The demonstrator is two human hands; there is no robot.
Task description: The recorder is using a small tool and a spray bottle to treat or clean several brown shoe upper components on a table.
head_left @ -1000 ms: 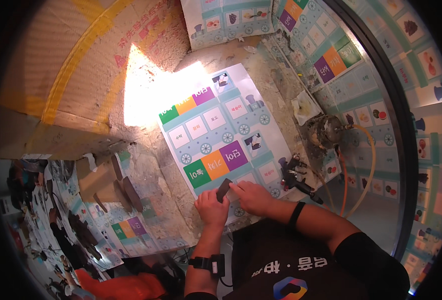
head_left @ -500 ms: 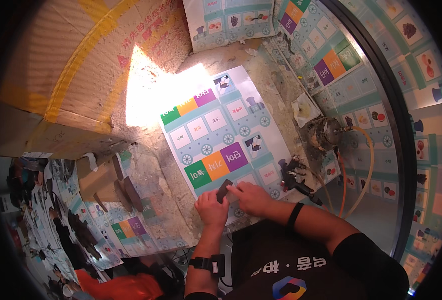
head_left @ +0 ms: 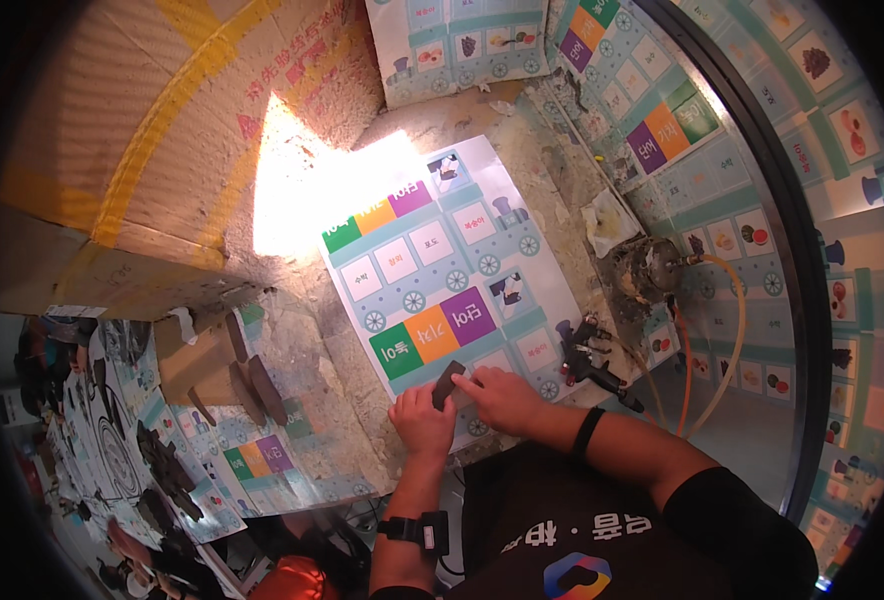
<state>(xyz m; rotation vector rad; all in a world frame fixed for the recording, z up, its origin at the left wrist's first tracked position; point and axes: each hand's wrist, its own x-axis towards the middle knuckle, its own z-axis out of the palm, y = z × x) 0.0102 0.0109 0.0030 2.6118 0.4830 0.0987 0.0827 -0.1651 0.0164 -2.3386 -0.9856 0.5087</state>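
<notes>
A small dark brown flat piece (head_left: pixel 449 383), narrow with a straight top end, stands tilted between my hands over the near edge of a printed sheet (head_left: pixel 512 345). My left hand (head_left: pixel 424 420) is closed round its lower left side, thumb against it. My right hand (head_left: pixel 504 400) has curled fingers, their tips pressed to the piece's right edge. The sheet carries pale blue train pictures with green, orange and purple blocks. Its underside and the piece's lower end are hidden by my hands.
A black spray gun (head_left: pixel 592 362) lies right of the sheet, near a stained metal pot (head_left: pixel 647 268) with an orange hose (head_left: pixel 684 350). A large cardboard box (head_left: pixel 182 130) stands far left. Several dark brown pieces (head_left: pixel 262 388) lie left. A black frame (head_left: pixel 807 250) curves down the right.
My hands and the brown piece have barely moved. At the lower left, a person's orange clothing has shifted right and down, mostly out of view.
</notes>
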